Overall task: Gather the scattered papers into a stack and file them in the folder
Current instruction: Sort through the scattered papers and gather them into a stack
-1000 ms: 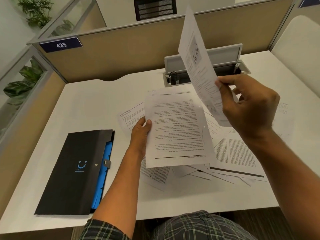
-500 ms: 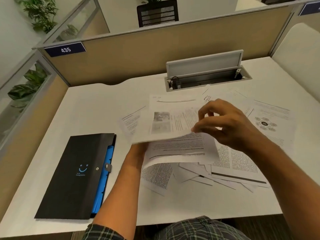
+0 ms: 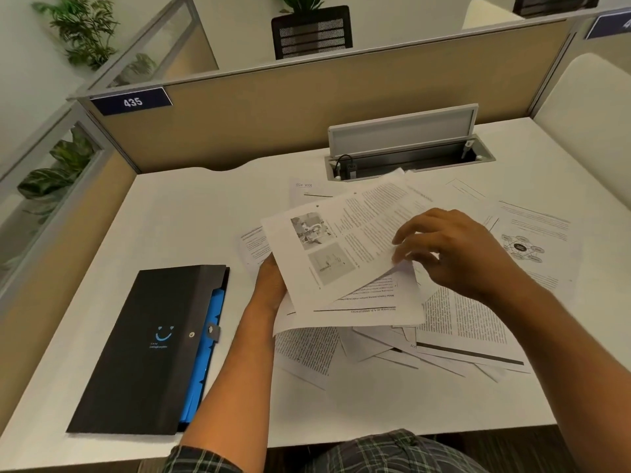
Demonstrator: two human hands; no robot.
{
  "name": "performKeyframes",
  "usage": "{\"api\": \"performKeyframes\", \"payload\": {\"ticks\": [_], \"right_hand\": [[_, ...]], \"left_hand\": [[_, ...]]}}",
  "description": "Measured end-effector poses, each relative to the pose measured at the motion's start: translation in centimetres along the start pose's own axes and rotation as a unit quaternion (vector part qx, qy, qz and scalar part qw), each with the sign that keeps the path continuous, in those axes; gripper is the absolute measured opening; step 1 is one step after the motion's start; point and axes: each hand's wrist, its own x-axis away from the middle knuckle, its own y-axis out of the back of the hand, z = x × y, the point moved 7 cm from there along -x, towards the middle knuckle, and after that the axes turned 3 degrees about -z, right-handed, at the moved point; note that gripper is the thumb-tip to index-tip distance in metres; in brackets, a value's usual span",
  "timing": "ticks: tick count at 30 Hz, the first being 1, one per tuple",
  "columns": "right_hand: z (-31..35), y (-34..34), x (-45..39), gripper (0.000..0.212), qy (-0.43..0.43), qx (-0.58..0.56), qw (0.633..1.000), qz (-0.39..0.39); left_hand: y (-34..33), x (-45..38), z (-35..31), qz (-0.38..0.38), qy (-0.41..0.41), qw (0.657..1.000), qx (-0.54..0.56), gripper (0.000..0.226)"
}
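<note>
- Head view: left hand (image 3: 271, 285) grips a small stack (image 3: 345, 268) from beneath, raised above the desk (image 3: 191, 220).
- Right hand (image 3: 454, 254) pinches the top sheet's edge.
- Loose papers (image 3: 461, 322) lie scattered underneath.
- Black folder (image 3: 146, 349) lies left, closed.

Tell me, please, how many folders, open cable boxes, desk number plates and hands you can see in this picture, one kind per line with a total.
Black folder: 1
Open cable box: 1
Number plate reading 435: 1
Hands: 2, the left hand and the right hand
Total: 5
</note>
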Motion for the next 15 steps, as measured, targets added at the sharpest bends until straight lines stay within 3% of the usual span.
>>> {"api": "performKeyframes", "payload": {"ticks": [5,15], "right_hand": [[-0.8,-0.9,0.3,0.025,-0.055,0.023,0.998,-0.033],[-1.7,0.1,1.2,0.011,-0.071,0.067,0.986,-0.135]], "left_hand": [[0.0,0.0,0.2,0.004,-0.018,0.999,0.04,0.032],[-0.2,1.0,0.1,0.037,-0.015,0.996,0.082,0.041]]}}
